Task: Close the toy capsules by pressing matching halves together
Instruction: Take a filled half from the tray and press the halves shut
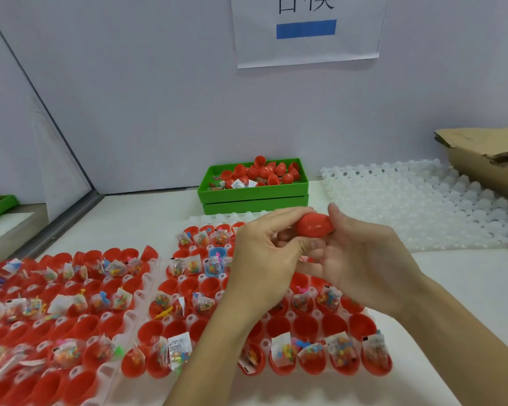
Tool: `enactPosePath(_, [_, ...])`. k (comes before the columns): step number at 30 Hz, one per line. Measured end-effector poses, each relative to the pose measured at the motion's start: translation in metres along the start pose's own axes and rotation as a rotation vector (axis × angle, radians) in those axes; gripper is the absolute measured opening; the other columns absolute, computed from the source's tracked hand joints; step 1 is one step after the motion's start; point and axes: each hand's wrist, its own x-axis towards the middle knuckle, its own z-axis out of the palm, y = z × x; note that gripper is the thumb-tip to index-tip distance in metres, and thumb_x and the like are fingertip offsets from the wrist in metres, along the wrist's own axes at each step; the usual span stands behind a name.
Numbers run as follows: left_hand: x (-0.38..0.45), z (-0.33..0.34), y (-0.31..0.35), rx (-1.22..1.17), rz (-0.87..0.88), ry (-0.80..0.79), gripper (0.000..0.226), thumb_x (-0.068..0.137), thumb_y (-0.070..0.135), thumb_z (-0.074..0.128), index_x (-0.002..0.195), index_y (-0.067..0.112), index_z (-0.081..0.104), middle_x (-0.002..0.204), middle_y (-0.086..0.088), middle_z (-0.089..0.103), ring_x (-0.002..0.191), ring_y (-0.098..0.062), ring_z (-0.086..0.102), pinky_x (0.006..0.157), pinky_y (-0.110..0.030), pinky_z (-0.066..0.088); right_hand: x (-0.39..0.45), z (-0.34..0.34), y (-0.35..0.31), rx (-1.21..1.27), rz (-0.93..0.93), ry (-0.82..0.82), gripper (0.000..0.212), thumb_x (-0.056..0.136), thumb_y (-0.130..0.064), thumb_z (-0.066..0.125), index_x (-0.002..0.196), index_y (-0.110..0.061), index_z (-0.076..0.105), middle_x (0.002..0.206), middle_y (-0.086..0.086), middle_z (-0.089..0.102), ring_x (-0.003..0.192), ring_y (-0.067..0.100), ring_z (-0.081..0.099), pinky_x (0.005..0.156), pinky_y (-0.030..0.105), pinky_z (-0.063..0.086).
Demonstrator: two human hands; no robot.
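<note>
A red egg-shaped capsule (pixel 315 225) lies sideways between both hands, above the middle tray. My left hand (pixel 264 253) grips its left end with curled fingers and thumb. My right hand (pixel 361 259) grips its right end, thumb on top. The seam between the halves is hidden by my fingers. Below the hands, a white holder tray (pixel 185 288) carries several open red capsule halves (pixel 305 326), some with small toy packets (pixel 179 347) inside. Two blue halves (pixel 216 260) sit among them.
A second tray of red halves (pixel 56 312) fills the left foreground. A green bin (pixel 255 191) of loose red halves stands at the back by the wall. Empty white holder trays (pixel 423 200) lie at the right, with a cardboard box (pixel 487 162) behind them.
</note>
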Motion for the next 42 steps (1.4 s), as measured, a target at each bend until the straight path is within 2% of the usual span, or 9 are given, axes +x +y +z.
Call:
enactPosePath(3, [-0.001,0.0,-0.001,0.053,0.011,0.019,0.038,0.078,-0.002,0.076,0.112,0.016,0.075,0.109,0.009,0.073,0.102,-0.008,0.069,0.088,-0.034,0.058,0.001,0.001,0.004,-0.037,-0.027,0.05,0.05,0.092,-0.035,0.053,0.112,0.011,0.061,0.108,0.027,0.066,0.102,0.034,0.067,0.093,0.044,0.055])
enactPosePath(7, [-0.003,0.002,0.001,0.101,0.035,0.047,0.043,0.075,-0.002,0.078,0.112,0.019,0.074,0.117,0.012,0.07,0.107,0.003,0.064,0.095,-0.025,0.053,0.003,0.001,0.008,-0.031,-0.054,0.131,0.047,0.093,-0.032,0.045,0.103,0.011,0.063,0.099,0.026,0.065,0.092,0.033,0.064,0.088,0.043,0.057])
enactPosePath(15, [-0.002,0.0,0.001,0.194,0.077,0.011,0.043,0.075,-0.001,0.078,0.114,0.016,0.074,0.119,0.011,0.069,0.111,0.006,0.059,0.094,-0.01,0.045,0.002,0.002,0.013,-0.011,-0.111,0.143,0.04,0.088,-0.025,0.046,0.084,0.006,0.071,0.086,0.021,0.067,0.079,0.028,0.069,0.076,0.038,0.06])
enactPosePath(18, [-0.003,0.0,0.003,0.225,0.084,-0.009,0.04,0.076,0.004,0.079,0.115,0.013,0.073,0.113,0.01,0.07,0.102,-0.009,0.064,0.092,-0.02,0.05,0.003,0.002,0.013,0.0,-0.1,0.152,0.039,0.088,-0.025,0.047,0.088,0.007,0.068,0.087,0.022,0.065,0.08,0.03,0.069,0.079,0.039,0.06])
enactPosePath(21, [-0.004,0.0,0.004,0.168,0.02,-0.021,0.039,0.076,0.01,0.08,0.114,0.019,0.072,0.108,0.01,0.07,0.101,-0.008,0.064,0.093,-0.032,0.053,0.002,0.001,0.011,0.055,-0.057,0.101,0.039,0.092,-0.028,0.046,0.094,0.005,0.068,0.09,0.021,0.065,0.084,0.03,0.068,0.084,0.038,0.058])
enactPosePath(27, [-0.007,-0.001,0.008,-0.037,-0.043,-0.14,0.026,0.083,0.024,0.071,0.109,0.025,0.066,0.105,-0.013,0.065,0.096,-0.032,0.063,0.085,-0.046,0.056,0.001,-0.001,0.006,0.145,0.014,0.014,0.045,0.09,-0.036,0.053,0.11,0.003,0.063,0.097,0.016,0.06,0.094,0.029,0.057,0.089,0.036,0.055])
enactPosePath(31, [-0.005,-0.002,0.004,-0.018,-0.031,-0.092,0.025,0.085,0.015,0.074,0.109,0.021,0.07,0.103,-0.014,0.067,0.095,-0.03,0.064,0.086,-0.043,0.056,0.0,0.0,0.007,0.132,0.008,0.042,0.044,0.096,-0.036,0.045,0.107,0.002,0.063,0.1,0.017,0.06,0.095,0.03,0.062,0.094,0.039,0.054])
enactPosePath(35, [-0.004,-0.001,0.001,-0.001,-0.03,-0.046,0.026,0.085,0.009,0.075,0.11,0.017,0.071,0.098,-0.002,0.07,0.089,-0.015,0.068,0.081,-0.026,0.057,0.0,0.001,0.009,0.135,0.004,0.093,0.046,0.096,-0.039,0.044,0.107,0.002,0.061,0.095,0.019,0.062,0.091,0.03,0.067,0.09,0.04,0.056])
enactPosePath(42, [-0.003,-0.001,0.002,-0.019,-0.065,-0.045,0.023,0.087,0.011,0.072,0.109,0.019,0.071,0.091,0.009,0.072,0.088,-0.007,0.069,0.078,-0.018,0.055,0.002,-0.003,0.009,0.007,0.027,0.142,0.05,0.097,-0.043,0.044,0.111,0.001,0.066,0.102,0.019,0.064,0.099,0.03,0.065,0.106,0.049,0.042])
